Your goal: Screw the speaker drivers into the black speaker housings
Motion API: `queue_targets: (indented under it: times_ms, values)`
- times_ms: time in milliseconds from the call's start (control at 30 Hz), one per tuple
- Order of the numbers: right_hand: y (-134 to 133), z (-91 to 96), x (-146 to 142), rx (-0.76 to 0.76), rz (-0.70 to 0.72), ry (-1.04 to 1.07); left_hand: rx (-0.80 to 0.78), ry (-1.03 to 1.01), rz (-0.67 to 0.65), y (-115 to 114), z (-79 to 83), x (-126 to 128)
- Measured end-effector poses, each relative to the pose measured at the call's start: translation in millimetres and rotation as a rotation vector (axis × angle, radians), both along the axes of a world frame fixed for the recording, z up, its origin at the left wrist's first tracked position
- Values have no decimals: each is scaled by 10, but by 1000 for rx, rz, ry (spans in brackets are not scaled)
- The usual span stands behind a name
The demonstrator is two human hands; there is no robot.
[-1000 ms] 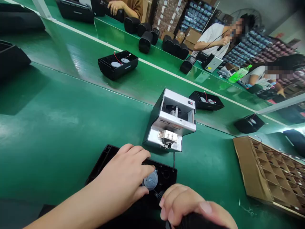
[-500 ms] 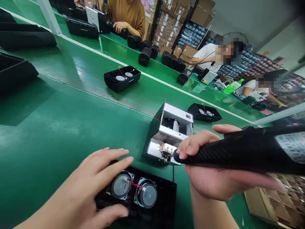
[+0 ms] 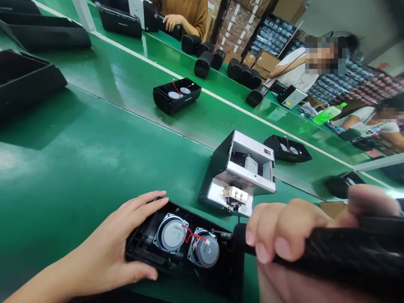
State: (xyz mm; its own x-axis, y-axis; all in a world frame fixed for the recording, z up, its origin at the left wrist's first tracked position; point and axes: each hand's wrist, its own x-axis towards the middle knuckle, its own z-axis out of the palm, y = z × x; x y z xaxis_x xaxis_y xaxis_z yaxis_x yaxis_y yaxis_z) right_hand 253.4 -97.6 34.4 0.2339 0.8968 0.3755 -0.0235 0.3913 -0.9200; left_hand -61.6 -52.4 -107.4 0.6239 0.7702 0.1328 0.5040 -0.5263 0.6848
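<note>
Head view shows the left hand [image 3: 107, 248] with its fingers spread and thumb held apart, spanning the left end of an open black casing [image 3: 147, 250] on the green table [image 3: 110, 164]. Two round speakers [image 3: 173, 235] sit side by side inside, red wires [image 3: 195, 237] running between them. The right hand [image 3: 293, 231] has its fingers curled round a black tool [image 3: 341, 252], whose thin metal tip [image 3: 222, 233] lies over the right speaker's far corner; contact cannot be told. Just beyond stands a silver-and-black machine [image 3: 249, 174].
</note>
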Motion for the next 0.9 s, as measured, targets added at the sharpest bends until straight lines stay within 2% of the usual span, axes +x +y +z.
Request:
queue_targets:
  times_ms: [133, 267, 367, 533, 900]
  values:
    - [111, -237, -247, 57, 25, 114, -6, -91, 37, -12, -2, 62]
    - [178, -426, -323, 44, 45, 146, -34, -112, 43, -26, -16, 89]
    - [174, -463, -313, 8, 83, 143, -43, -104, 41, -25, -19, 93]
    - [195, -477, -352, 24, 34, 193, -63, -110, 36, -25, -36, 92]
    - [241, -544, -331, 21, 98, 161, -54, -108, 45, -19, -45, 94]
